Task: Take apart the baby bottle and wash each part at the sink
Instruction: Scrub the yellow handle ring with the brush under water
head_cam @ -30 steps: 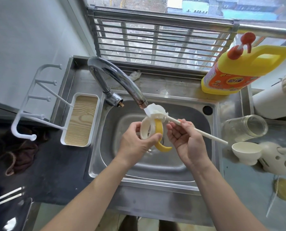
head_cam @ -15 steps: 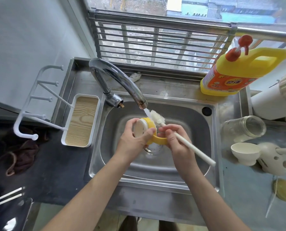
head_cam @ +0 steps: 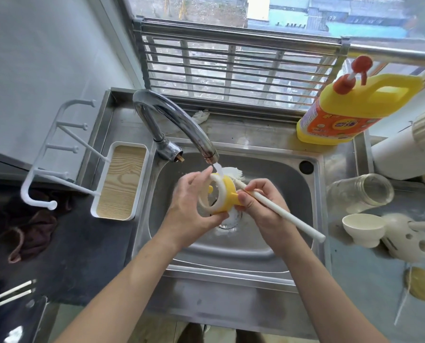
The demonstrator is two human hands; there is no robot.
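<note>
Judging by how things lie, the taking-apart is finished and the washing is somewhere in its middle. Both hands work over the drain of the steel sink, below the tap, from which a thin stream of water falls. On the counter to the right of the sink, the glass bottle lies on its side with nothing screwed to it. Just in front of it a cream cap stands mouth up; whether either has been washed I cannot tell. The part being washed is the yellow collar with its white handles. The left hand grips it between fingers and thumb and holds it under the stream. The right hand pinches the white brush low on its handle, close to the collar, with the bristles against the collar's far side. So this part looks to be mid-scrub. It has yet to be rinsed and set down, and the bottle, cap and teat may also be left. I cannot pick out the teat for certain.
</note>
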